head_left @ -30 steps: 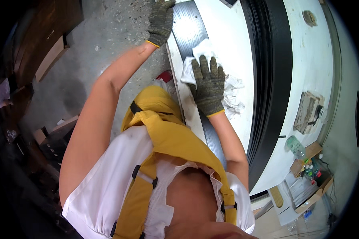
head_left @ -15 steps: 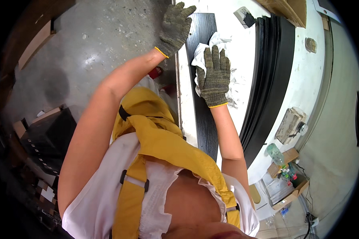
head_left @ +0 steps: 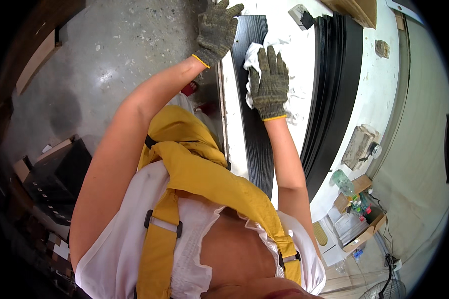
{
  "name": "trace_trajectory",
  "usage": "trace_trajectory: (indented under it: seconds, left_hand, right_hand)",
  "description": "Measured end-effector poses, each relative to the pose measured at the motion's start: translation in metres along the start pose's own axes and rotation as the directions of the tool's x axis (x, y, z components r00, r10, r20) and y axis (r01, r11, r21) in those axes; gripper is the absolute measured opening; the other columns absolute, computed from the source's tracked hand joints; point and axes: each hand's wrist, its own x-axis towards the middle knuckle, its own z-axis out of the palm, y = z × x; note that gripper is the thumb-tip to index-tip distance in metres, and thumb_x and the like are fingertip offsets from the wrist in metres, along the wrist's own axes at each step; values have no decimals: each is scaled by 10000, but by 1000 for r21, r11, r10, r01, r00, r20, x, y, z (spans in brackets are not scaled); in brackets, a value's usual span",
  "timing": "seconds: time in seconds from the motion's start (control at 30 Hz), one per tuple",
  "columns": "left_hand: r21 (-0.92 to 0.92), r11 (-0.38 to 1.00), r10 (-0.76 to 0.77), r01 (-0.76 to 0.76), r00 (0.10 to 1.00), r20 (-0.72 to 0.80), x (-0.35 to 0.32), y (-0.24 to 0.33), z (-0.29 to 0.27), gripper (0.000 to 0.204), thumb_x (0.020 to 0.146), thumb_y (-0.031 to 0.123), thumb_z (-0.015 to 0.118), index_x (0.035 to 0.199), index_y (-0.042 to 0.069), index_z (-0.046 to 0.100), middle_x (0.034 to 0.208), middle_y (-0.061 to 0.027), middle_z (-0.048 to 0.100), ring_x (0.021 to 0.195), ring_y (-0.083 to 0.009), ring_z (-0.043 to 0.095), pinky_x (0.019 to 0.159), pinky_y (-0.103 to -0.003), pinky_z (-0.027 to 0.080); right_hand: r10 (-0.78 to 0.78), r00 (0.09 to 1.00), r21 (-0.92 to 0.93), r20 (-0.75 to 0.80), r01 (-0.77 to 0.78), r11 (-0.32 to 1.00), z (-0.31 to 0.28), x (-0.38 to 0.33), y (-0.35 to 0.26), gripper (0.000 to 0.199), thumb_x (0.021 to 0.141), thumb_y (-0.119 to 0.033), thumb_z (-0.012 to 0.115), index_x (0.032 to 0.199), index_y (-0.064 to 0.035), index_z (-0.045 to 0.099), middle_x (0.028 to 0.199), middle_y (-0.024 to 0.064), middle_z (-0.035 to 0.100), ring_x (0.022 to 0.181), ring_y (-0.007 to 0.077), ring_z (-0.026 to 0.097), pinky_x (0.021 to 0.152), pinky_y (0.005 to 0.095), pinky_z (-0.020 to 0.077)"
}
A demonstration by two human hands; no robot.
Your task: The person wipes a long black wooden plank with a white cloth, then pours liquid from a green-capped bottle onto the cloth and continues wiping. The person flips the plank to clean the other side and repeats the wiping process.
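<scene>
A long black board (head_left: 258, 144) with wood grain lies lengthwise on a white work surface in front of me. My right hand (head_left: 271, 82), in a dark knitted glove with a yellow cuff, presses a crumpled white cloth (head_left: 253, 56) onto the board. Its fingers stretch flat over the cloth, and folds bunch up by the thumb side. My left hand (head_left: 217, 32), gloved alike, is at the board's far left edge with fingers spread and nothing visible in it. Whether it touches the board I cannot tell.
Several black boards (head_left: 334, 94) stand stacked to the right. Behind them are a small block with a black piece (head_left: 302, 16) and a cardboard box (head_left: 356, 10). Farther right sit a worn block (head_left: 359, 147), a green-tinted bottle (head_left: 342, 182) and an open carton (head_left: 366, 234). Concrete floor (head_left: 129, 45) lies left.
My right hand has slid a little farther away along the board, and the cloth has moved with it. My left hand stays at nearly the same place. The view has shifted slightly.
</scene>
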Motion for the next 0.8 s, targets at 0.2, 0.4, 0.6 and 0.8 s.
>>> trace_trajectory:
  seconds: [0.2, 0.4, 0.6, 0.8]
  left_hand:
    - [-9, 999, -31, 31, 999, 24, -10, -9, 13, 368, 970, 167, 489, 1312, 105, 611, 1324, -89, 603, 1325, -311, 465, 1162, -472, 303]
    - [-33, 999, -31, 29, 998, -59, 5, 1, -6, 502, 921, 119, 562, 1414, 51, 490, 1416, -186, 507, 1371, -376, 404, 1169, -488, 293]
    - [-106, 978, -181, 178, 983, -22, -11, -7, 11, 549, 951, 127, 550, 1475, 37, 412, 1570, -209, 283, 1453, -393, 273, 1196, -468, 243]
    - [-150, 981, -132, 127, 991, -26, -21, -28, 24, 481, 989, 112, 464, 1465, 56, 435, 1565, -230, 290, 1465, -379, 254, 1207, -445, 215]
  right_hand:
    - [24, 993, 5, -113, -24, 1000, 11, 76, 3, 534, 933, -398, 573, 1400, -145, 522, 1462, 115, 498, 1326, 342, 458, 1093, 502, 346]
    - [79, 996, 74, 35, -81, 994, -36, -59, -21, 621, 931, -366, 541, 1481, -96, 437, 1546, 163, 391, 1432, 382, 338, 1188, 505, 221]
    - [26, 997, 75, 78, -32, 997, -40, -60, -14, 592, 933, -355, 524, 1470, -115, 458, 1571, 133, 362, 1464, 353, 289, 1190, 506, 211]
    - [-128, 977, -103, -173, 111, 988, 10, 105, -38, 483, 934, -340, 560, 1370, -131, 562, 1435, 113, 530, 1309, 360, 469, 1107, 490, 328]
